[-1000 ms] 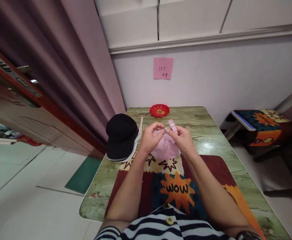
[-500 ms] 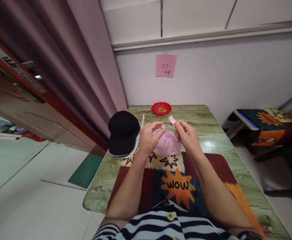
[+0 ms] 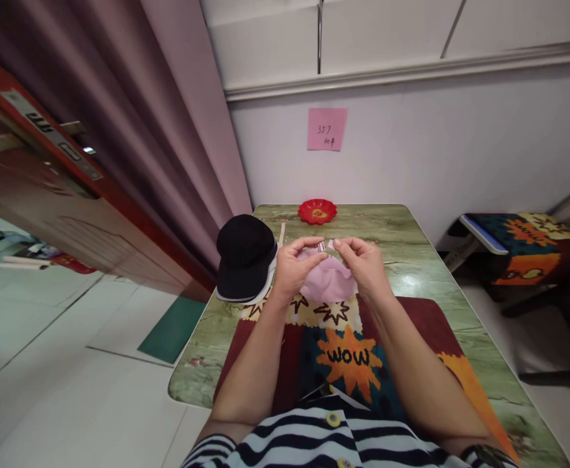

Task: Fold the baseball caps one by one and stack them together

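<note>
Pink cap [image 3: 328, 284] at the far edge of the patterned mat [image 3: 348, 357]; red dish [image 3: 317, 211] at its 12 o'clock, black cap [image 3: 246, 257] near 9–10. Left hand [image 3: 297, 265], at 10 o'clock, pinches the metal buckle [image 3: 321, 247]; right hand [image 3: 366, 261], at 2 o'clock, grips the strap end [image 3: 331, 244], tip just beside the buckle.
</note>
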Available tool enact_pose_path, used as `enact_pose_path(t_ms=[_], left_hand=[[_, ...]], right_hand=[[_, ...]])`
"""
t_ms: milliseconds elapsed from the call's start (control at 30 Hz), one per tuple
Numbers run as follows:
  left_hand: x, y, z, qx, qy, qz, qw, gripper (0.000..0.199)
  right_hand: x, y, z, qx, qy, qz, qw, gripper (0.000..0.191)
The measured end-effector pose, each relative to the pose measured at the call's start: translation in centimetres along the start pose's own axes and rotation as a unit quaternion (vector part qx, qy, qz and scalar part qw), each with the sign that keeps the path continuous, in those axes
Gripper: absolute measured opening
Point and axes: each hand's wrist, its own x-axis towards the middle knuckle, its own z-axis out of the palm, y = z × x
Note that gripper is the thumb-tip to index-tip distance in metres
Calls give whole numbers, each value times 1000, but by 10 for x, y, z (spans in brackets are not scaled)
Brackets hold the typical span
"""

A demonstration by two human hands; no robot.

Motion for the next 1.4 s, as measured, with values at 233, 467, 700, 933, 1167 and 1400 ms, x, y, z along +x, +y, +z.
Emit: enact_pose_path(t_ms=[233,467,700,933,1167,1400], left_hand=[[0,-1,0,7,-14,19,1000,32],[3,-1,5,-4,-17,15,1000,31],[5,2,5,-28,-41,-10,999,33],[8,6,0,2,-62,-10,998,33],[6,10,-3,39,-58,11,997,30],[3,13,-4,23,-72,-4,997,30]], right_hand=[[2,3,7,33,26,35,999,39],[2,2,7,56,1,46,997,45],[7,3,-6,53,-80,56,994,41],[13,-1,-15,28,-109,42,993,35],[12,5,-11,52,-129,50,989,23],[16,1,-12,31,-148,47,987,21]])
